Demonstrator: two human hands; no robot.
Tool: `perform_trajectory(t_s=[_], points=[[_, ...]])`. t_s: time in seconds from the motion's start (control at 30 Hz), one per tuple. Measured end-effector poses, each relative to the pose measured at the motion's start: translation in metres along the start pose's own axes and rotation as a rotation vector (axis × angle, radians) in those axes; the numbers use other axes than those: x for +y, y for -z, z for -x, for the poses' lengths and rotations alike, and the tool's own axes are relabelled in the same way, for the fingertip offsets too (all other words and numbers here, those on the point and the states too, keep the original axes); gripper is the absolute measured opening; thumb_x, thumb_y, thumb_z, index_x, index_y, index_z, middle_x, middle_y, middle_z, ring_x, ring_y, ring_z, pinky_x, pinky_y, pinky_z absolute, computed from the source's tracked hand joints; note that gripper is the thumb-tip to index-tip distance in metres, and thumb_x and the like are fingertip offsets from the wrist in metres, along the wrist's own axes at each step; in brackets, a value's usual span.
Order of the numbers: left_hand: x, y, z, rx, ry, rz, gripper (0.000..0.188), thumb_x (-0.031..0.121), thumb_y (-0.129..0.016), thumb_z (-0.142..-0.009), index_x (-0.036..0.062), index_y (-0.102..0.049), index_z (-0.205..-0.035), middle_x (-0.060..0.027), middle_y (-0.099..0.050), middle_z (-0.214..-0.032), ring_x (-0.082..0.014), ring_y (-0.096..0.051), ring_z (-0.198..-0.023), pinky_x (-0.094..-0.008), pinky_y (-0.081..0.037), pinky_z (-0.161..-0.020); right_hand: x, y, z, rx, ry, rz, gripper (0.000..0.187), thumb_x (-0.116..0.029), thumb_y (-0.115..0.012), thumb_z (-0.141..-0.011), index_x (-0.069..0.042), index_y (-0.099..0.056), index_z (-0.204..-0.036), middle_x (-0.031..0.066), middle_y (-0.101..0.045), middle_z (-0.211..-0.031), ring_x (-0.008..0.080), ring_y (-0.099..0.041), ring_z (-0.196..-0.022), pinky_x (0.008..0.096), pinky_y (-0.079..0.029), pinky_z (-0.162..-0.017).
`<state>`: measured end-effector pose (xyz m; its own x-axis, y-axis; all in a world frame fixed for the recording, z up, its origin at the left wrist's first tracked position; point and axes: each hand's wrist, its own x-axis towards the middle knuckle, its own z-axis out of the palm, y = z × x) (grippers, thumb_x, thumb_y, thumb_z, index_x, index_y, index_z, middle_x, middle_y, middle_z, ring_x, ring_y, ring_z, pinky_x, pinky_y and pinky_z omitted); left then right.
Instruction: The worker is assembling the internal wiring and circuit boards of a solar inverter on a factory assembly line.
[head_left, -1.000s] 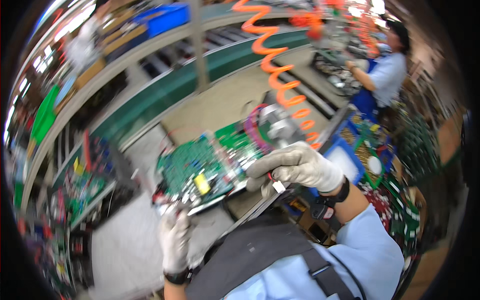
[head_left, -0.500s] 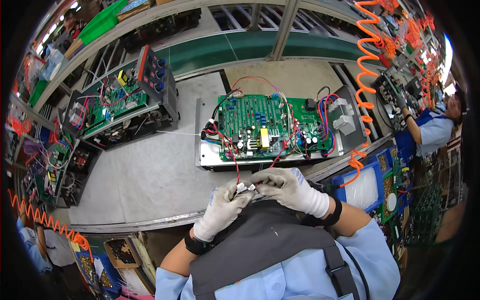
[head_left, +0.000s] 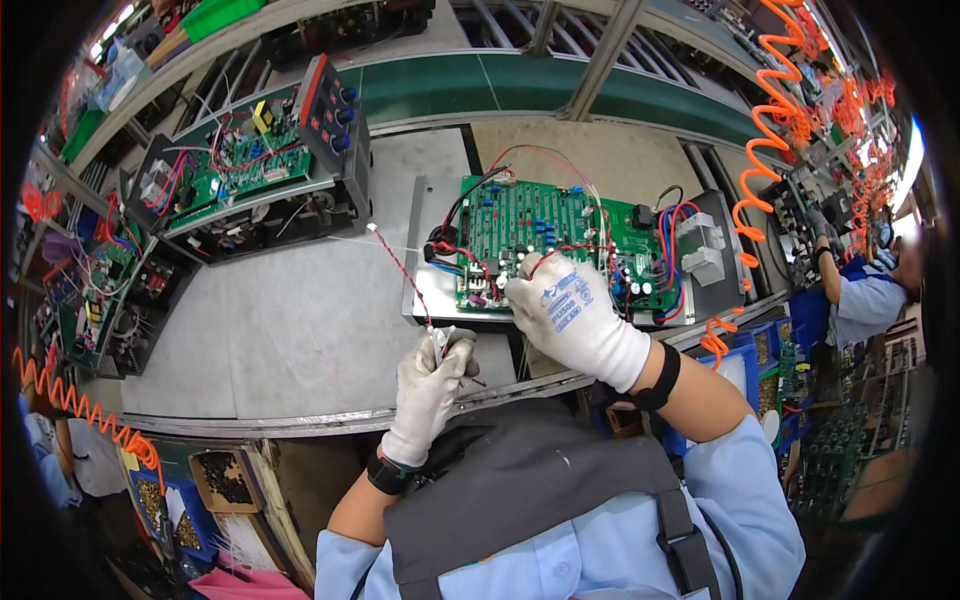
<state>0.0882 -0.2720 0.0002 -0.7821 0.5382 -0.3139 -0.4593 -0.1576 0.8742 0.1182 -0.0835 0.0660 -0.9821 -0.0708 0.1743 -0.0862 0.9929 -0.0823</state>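
My left hand [head_left: 428, 395], in a white knit glove, is closed around the lower end of a twisted red-and-black cable [head_left: 402, 268]. A white plug [head_left: 438, 342] shows at its fingertips, and the cable's other end stands up free over the bench. My right hand [head_left: 572, 318], gloved too, leans over the near edge of a green circuit board [head_left: 502, 215] with its fingers pinched together. A red wire [head_left: 572, 248] comes out from under those fingers; its end is hidden by them. The board lies on a metal chassis plate [head_left: 422, 215] with a dark end panel [head_left: 722, 285].
Another opened unit with a knobbed panel [head_left: 328, 115] stands at the left, and a further one [head_left: 110, 320] nearer. An orange coiled hose [head_left: 752, 190] hangs at the right. Parts bins [head_left: 222, 480] sit below the bench edge [head_left: 300, 425]. A co-worker [head_left: 870, 290] works at far right.
My hands, close together at the bench edge before, have parted. The right one moved forward onto the board with the red wire; the left one now holds the twisted cable upright.
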Motion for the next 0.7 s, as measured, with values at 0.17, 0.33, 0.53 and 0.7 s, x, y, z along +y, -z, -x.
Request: perform_trajectory(t_s=[0.17,0.33,0.53,0.7], points=[[0.001,0.015,-0.004,-0.036,0.052,0.028,0.020,0.013,-0.061,-0.089,-0.0013,-0.060,-0.103,-0.0012,-0.057,-0.068,-0.0015,-0.041,-0.055,-0.0180,-0.030,-0.049,-0.003,0.003,-0.006,-0.118,-0.014,0.031,0.009,-0.015,-0.062,-0.075,-0.009,-0.065,-0.080,0.0104,-0.063,-0.083,0.0266,-0.065,-0.078,0.0391,-0.053,-0.065],[0.005,0.020,-0.011,-0.094,0.058,0.018,0.020,0.014,-0.061,-0.090,-0.0004,-0.061,-0.103,-0.0004,-0.057,-0.068,0.0011,-0.036,-0.050,-0.0165,-0.026,-0.044,-0.006,0.008,-0.015,-0.218,-0.003,0.052,0.009,-0.016,-0.061,-0.077,-0.010,-0.065,-0.081,0.0105,-0.063,-0.083,0.0270,-0.066,-0.078,0.0395,-0.053,-0.066],[0.010,0.025,-0.021,-0.142,0.080,0.003,0.018,0.014,-0.060,-0.092,0.0005,-0.062,-0.103,-0.0004,-0.057,-0.068,0.0000,-0.039,-0.050,-0.0165,-0.027,-0.044,-0.007,0.010,-0.016,-0.216,-0.083,0.057,0.011,-0.019,-0.060,-0.079,-0.011,-0.066,-0.083,0.0105,-0.064,-0.079,0.0274,-0.066,-0.078,0.0398,-0.053,-0.066],[0.010,0.026,-0.026,-0.151,0.096,0.009,0.018,0.015,-0.060,-0.092,0.0004,-0.063,-0.102,-0.0007,-0.057,-0.067,-0.0007,-0.041,-0.051,-0.0167,-0.029,-0.044,-0.003,0.005,-0.015,-0.195,-0.030,0.050,0.009,-0.019,-0.062,-0.077,-0.011,-0.064,-0.081,0.0092,-0.062,-0.073,0.0275,-0.064,-0.074,0.0396,-0.052,-0.063]])
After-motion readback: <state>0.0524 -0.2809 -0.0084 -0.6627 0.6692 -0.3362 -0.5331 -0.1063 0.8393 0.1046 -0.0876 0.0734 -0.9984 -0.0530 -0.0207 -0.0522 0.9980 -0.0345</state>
